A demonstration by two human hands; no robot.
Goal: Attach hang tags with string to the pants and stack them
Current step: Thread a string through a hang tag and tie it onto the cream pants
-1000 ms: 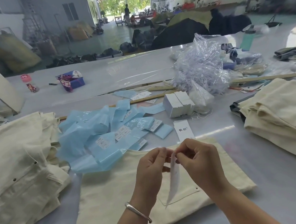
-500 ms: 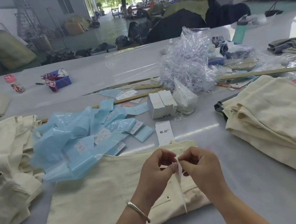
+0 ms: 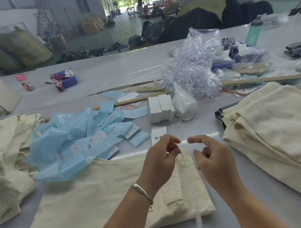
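Head view: both hands' fingers (image 3: 174, 140) curled above cream pants (image 3: 90, 189), grip unclear; white tag (image 3: 158, 134), characters partly hidden.

Your cream pants (image 3: 91, 198) lie flat on the table before you; a white hang tag (image 3: 186, 182), blurred, dangles over them on thin string. Folded cream pants (image 3: 279, 123) stack at your right

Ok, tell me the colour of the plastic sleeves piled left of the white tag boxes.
Light blue plastic sleeves, clearest in the head view.
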